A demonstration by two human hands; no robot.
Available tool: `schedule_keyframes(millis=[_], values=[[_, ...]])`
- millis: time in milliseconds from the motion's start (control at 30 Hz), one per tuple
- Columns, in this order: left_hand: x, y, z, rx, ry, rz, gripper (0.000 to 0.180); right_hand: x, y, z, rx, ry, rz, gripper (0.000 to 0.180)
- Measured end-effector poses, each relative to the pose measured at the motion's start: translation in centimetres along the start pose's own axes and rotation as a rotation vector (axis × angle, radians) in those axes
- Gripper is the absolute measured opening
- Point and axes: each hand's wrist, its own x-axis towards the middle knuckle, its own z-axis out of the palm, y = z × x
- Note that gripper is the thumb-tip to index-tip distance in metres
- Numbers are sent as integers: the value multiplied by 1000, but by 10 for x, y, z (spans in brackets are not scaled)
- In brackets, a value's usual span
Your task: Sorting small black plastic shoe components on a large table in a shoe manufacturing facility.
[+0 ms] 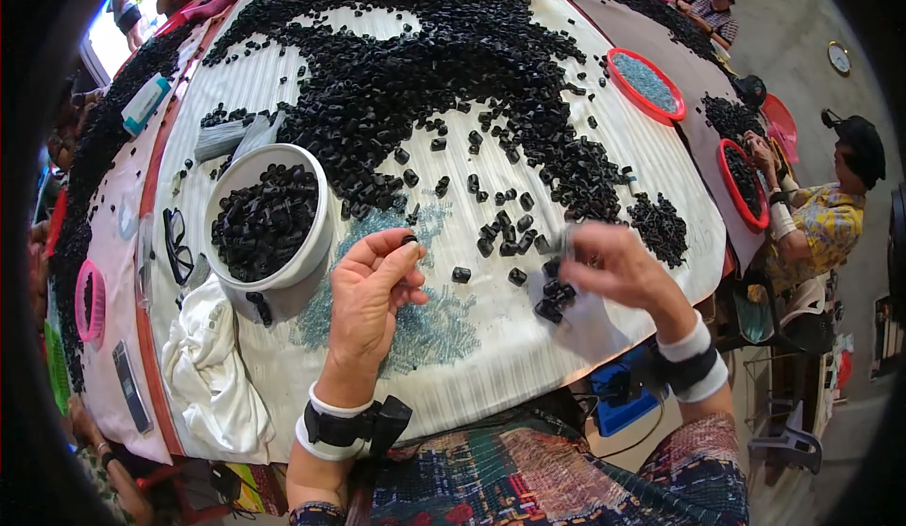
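Observation:
My left hand (366,304) is closed in a pinch on a small black plastic part (409,239), held above the table. Below it spreads a loose layer of tiny blue-grey pieces (429,333), possibly springs. Motion smears my right hand (623,267) over the table's right side, so its fingers do not show clearly. Just left of that hand lies a small cluster of black plastic parts (555,301). Several more black cylinders (510,233) are scattered between the two hands.
A white bucket (321,257) full of black parts stands left, near eyeglasses (176,245) and a crumpled white cloth (212,366). A large heap of black parts (444,73) covers the far table. A red basin (672,114) holds blue-grey pieces. At right works another person (821,219).

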Motion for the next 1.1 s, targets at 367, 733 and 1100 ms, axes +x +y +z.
schedule_keyframes(millis=[367, 733, 1100], values=[[1, -1, 3, -9, -8, -10, 21, 6, 8, 16, -54, -151, 6, 14], [-3, 1, 5, -3, 18, -10, 22, 37, -30, 87, -574, 132, -496, 20], [-1, 0, 6, 7, -2, -24, 21, 33, 28, 35, -633, 186, -235, 25]])
